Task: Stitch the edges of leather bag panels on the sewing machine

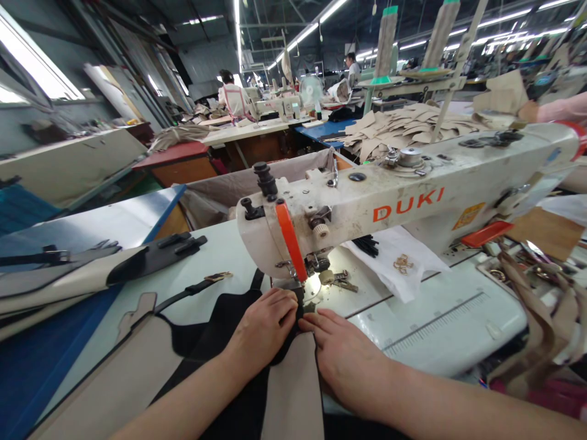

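A white sewing machine (403, 195) marked DUKI stands across the table, its needle area (305, 290) lit by a small lamp. Under it lies a black and beige fabric piece (288, 391). My left hand (266, 324) lies on the black part of the fabric just left of the needle, fingers curled and pressing down. My right hand (343, 354) rests on the beige part to the right, fingers stretched flat with the tips close to the presser foot. Both hands touch the fabric and almost meet in front of the needle.
Black straps with buckles (174, 244) and beige panels (55, 287) lie at the left. A white cloth with gold rings (403, 266) and keys (339, 281) sit behind the needle. Beige strips (541, 324) hang at the right. Cut pieces (403, 125) pile beyond. People work at far tables.
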A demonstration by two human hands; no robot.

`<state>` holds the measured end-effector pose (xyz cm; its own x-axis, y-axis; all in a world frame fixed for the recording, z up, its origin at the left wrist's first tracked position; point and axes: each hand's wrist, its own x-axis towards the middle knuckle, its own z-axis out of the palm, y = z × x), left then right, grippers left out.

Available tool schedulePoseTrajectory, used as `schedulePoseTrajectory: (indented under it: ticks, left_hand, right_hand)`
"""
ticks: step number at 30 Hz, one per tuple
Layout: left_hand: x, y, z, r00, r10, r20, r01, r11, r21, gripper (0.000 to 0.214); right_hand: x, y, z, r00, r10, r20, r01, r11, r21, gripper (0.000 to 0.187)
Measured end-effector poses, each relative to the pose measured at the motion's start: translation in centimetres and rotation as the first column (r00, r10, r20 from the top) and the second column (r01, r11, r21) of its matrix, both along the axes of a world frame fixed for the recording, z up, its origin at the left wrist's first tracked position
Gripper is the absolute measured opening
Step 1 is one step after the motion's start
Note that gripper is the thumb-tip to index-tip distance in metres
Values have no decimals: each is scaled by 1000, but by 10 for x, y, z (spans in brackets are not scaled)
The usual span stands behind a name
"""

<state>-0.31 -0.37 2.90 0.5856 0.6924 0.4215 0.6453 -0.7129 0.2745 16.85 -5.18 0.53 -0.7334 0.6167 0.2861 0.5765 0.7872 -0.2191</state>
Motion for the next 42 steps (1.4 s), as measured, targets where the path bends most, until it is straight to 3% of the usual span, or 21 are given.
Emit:
schedulePoseTrajectory:
  ticks: [21,26,32,42]
  left_hand:
    - [-1,0,-2,1000,19,23,-18,999,-39,16]
    - [-1,0,-2,1000,5,-7,-6,999,-33,14]
    - [-2,-1,-6,1000,-18,9,18,1000,1,11]
    - [-2,-1,-4,1000,-27,11,26,999,23,14]
  right_hand:
    - [1,1,1,1000,1,-21,0,998,58,23]
    - [0,5,1,1000,23,-10,-22,992,125,17]
    - [-3,12,-2,999,-46,-29,51,977,209,12]
    - [-5,15,-4,996,-62,-60,69,990,121,10]
